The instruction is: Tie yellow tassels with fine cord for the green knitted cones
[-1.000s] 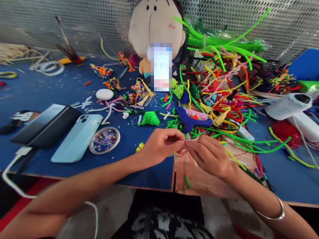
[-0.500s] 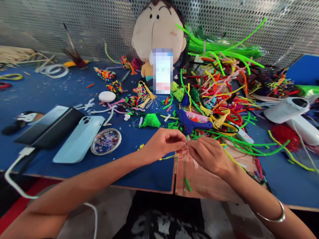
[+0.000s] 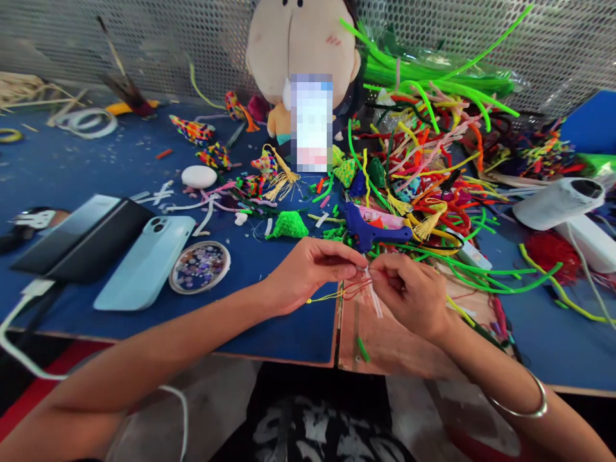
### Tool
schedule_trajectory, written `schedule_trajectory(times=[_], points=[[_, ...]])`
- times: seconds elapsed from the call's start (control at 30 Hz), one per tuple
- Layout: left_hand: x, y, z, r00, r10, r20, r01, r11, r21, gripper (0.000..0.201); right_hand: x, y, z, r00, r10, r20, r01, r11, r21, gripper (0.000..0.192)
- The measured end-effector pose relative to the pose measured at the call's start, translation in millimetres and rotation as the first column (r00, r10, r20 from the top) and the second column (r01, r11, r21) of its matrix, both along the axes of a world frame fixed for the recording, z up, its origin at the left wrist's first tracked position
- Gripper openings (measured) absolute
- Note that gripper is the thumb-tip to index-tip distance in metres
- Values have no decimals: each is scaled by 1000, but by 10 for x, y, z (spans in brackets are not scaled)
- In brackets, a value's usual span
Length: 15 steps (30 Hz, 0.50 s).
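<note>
Two hands meet over the seam between the blue table (image 3: 96, 160) and the bare wooden board (image 3: 409, 346), and your work sits right there in front of you. Your left hand (image 3: 308, 273) has its fingertips pinched shut on a bundle of thin red and yellow thread (image 3: 349, 292), and your right hand (image 3: 409, 292) is pinched on the same bundle together with a small whitish strip (image 3: 374, 301) that hangs down from it. Since a second ago your hands have lifted a little and drawn slightly apart, so more of the thread now shows: red loops sag between your fingers and a yellow strand trails left to a small knotted end (image 3: 308, 300). That suggests you are pulling the strands taut or sorting them. Behind your hands lie a blue glue gun (image 3: 368, 232), a heap of pipe cleaners (image 3: 433, 147) and a small green knitted triangle (image 3: 289, 226); to the left lie a pale blue phone (image 3: 144, 263) and a round dish of beads (image 3: 199, 268).
</note>
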<state>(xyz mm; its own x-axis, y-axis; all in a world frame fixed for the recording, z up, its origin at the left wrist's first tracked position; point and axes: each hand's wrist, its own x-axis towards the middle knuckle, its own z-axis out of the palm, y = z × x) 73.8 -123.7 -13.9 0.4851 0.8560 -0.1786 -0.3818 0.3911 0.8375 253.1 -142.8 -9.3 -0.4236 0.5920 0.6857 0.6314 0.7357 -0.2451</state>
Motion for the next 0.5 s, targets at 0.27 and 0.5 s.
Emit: schedule_trajectory(times=[0.27,0.5], points=[[-4,-21,-10,1000,9,7,-10,992,126,14,6,-26,26,1000,20,8,-21,1000,10,9],[-21,-44,-12,1000,8,-17,-3,963,269,16,8,-39,24,998,53,29,-53,999,2,8]])
